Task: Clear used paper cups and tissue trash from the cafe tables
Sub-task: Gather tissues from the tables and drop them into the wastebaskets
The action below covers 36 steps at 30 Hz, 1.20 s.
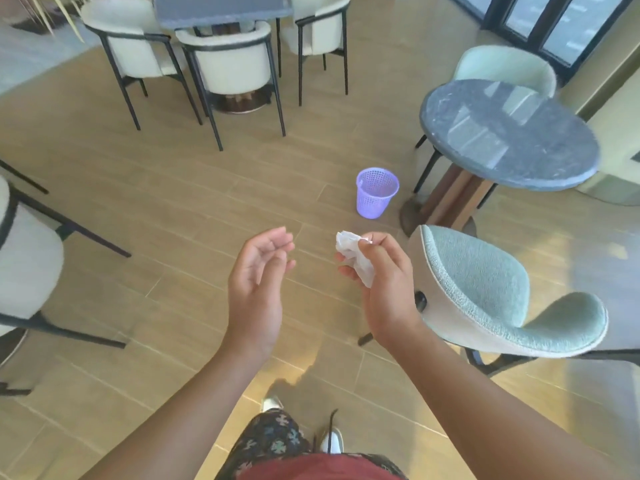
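Note:
My right hand (384,278) holds a crumpled white tissue (353,258), fingers and thumb curled round it, in mid-air over the floor. Beside it, my left hand (258,275) hangs with its palm turned inward and fingers loosely relaxed, holding nothing. A small purple mesh waste basket (376,192) stands upright on the tiled floor, ahead of my right hand and beside the base of the round dark table (509,133). I cannot see what lies inside the basket.
A pale green chair (491,296) stands close on my right. Another green chair (502,65) sits behind the round table. Cream chairs (228,60) ring a dark table (221,8) at the back. Another cream chair (24,258) is at the left.

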Motion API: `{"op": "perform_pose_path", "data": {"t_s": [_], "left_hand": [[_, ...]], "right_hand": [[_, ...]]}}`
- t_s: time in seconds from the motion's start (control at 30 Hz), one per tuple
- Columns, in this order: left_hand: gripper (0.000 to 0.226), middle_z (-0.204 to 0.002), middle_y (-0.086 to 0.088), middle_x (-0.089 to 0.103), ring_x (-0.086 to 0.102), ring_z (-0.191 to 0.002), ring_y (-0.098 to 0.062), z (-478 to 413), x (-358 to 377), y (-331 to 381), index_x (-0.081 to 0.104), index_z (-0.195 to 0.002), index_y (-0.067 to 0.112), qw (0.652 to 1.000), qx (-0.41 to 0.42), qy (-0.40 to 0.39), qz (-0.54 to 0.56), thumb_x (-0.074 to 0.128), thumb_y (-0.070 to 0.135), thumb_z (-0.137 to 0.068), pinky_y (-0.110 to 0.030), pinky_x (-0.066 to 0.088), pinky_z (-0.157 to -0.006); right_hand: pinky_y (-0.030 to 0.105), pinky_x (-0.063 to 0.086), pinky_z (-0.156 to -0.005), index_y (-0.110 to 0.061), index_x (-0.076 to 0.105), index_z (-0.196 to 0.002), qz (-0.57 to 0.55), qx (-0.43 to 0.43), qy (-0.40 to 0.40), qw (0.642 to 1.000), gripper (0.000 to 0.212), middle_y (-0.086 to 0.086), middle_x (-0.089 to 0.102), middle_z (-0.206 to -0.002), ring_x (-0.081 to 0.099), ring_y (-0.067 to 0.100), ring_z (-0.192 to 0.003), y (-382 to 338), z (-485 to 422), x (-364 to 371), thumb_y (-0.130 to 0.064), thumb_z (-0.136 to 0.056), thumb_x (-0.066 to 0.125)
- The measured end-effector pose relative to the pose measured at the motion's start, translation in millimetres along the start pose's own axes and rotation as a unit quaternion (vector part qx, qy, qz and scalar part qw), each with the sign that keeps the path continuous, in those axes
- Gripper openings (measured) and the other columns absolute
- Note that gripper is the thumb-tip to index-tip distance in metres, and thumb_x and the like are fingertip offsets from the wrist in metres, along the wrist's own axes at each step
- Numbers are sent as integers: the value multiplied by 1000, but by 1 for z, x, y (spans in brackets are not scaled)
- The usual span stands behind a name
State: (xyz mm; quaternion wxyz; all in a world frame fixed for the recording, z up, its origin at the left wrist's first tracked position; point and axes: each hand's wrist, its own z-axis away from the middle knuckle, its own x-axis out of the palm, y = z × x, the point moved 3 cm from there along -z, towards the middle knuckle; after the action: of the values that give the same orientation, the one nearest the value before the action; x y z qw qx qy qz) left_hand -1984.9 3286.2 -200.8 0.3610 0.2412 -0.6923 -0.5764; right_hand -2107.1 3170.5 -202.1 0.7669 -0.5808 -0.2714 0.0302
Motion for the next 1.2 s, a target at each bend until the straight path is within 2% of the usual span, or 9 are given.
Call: {"op": "perform_pose_path", "data": {"t_s": [0.2,0.37,0.5,0.7,0.8,0.97,1.03,1.1,1.2], "left_hand": [[26,-114,10,74,67,-117,-15,-117,25,-32,65,-118,22,999,-11,-37,2,53,21,-95,-33,56,-96],[27,-124,0,70,67,-120,-19,-237,42,-48,64,-119,19,997,-24,-71,2,53,20,-95,-37,56,-100],[28,-125,-2,69,67,-120,-19,-310,60,-52,64,-120,16,994,-27,-103,-3,53,20,-95,-38,56,-100],[26,-124,-2,69,67,-119,-19,-406,94,-66,64,-119,18,990,-31,-135,-1,53,19,-96,-37,56,-98],[25,-122,1,70,67,-119,-18,-448,119,-78,64,-118,20,988,-37,-147,0,53,19,-96,-37,56,-96],[27,-122,1,69,66,-120,-18,-520,174,-110,63,-120,21,986,-44,-161,-3,53,18,-95,-37,55,-97],[29,-126,-1,67,62,-125,-18,-552,200,-124,62,-122,22,986,-44,-162,-12,52,18,-95,-38,54,-102],[30,-128,-2,66,61,-127,-18,-584,226,-137,61,-124,22,986,-51,-159,-17,52,18,-95,-39,54,-104],[30,-127,-3,66,62,-125,-17,-626,263,-152,61,-124,23,986,-59,-156,-17,53,20,-95,-38,54,-101]], "right_hand": [[32,56,-73,-13,59,-87,2,-23,17,1000,5,13,72,-96,67,28,-85,1,-115,22,-18,-88,59],[34,58,-77,-8,59,-92,52,-79,59,994,11,17,70,-97,68,28,-89,-9,-215,49,-19,-90,57],[37,59,-79,-6,59,-96,41,-91,101,990,15,15,70,-95,69,28,-86,-19,-281,64,-19,-89,58],[37,58,-78,-15,59,-86,12,-92,158,983,3,10,70,-92,67,29,-82,-32,-366,60,-18,-88,59],[45,58,-82,-15,60,-88,9,-96,175,980,3,20,68,-97,66,32,-88,-38,-410,50,-18,-88,59],[65,54,-93,-16,61,-88,26,-88,191,977,5,15,69,-91,67,36,-88,-46,-498,27,-20,-89,60],[62,55,-90,-15,62,-88,24,-85,203,975,6,13,71,-93,68,33,-85,-52,-539,15,-20,-89,60],[53,56,-85,-12,63,-90,15,-85,213,973,7,13,71,-94,69,33,-84,-62,-579,4,-19,-90,59],[44,57,-81,-10,62,-94,14,-80,218,973,8,8,73,-92,69,30,-84,-79,-632,-12,-17,-92,58]]}}
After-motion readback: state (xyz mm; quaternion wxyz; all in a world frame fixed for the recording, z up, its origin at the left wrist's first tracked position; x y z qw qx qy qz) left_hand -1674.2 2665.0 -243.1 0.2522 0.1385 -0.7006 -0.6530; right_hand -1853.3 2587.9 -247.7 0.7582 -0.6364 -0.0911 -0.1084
